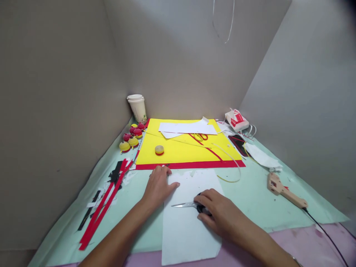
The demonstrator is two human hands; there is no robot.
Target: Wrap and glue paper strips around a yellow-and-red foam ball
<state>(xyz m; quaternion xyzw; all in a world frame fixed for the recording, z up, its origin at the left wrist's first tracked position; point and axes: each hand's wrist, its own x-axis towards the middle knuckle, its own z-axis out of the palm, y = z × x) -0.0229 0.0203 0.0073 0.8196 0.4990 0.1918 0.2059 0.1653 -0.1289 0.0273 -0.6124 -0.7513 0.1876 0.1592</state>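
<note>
My right hand (218, 211) is closed around the black handles of a pair of scissors (185, 204). Their silver blades look shut and point left across a white sheet of paper (191, 233). My left hand (160, 185) rests at the sheet's upper left edge, its thumb apart and lying over the paper. Its fingertips reach the red border (191, 165) under a large yellow sheet (150, 154); small dark bits lie beside them, too small to name. A small round roll (159, 150), pale on top and red below, sits on the yellow sheet.
Red strips (104, 207) and black scraps lie left. Red and yellow lantern-like balls (133, 141) sit near a white cup (137, 108). White paper pieces (186, 128) cover other scissors (200, 137). Right are a tissue pack (237, 119), phone (237, 144) and corded glue gun (286, 191).
</note>
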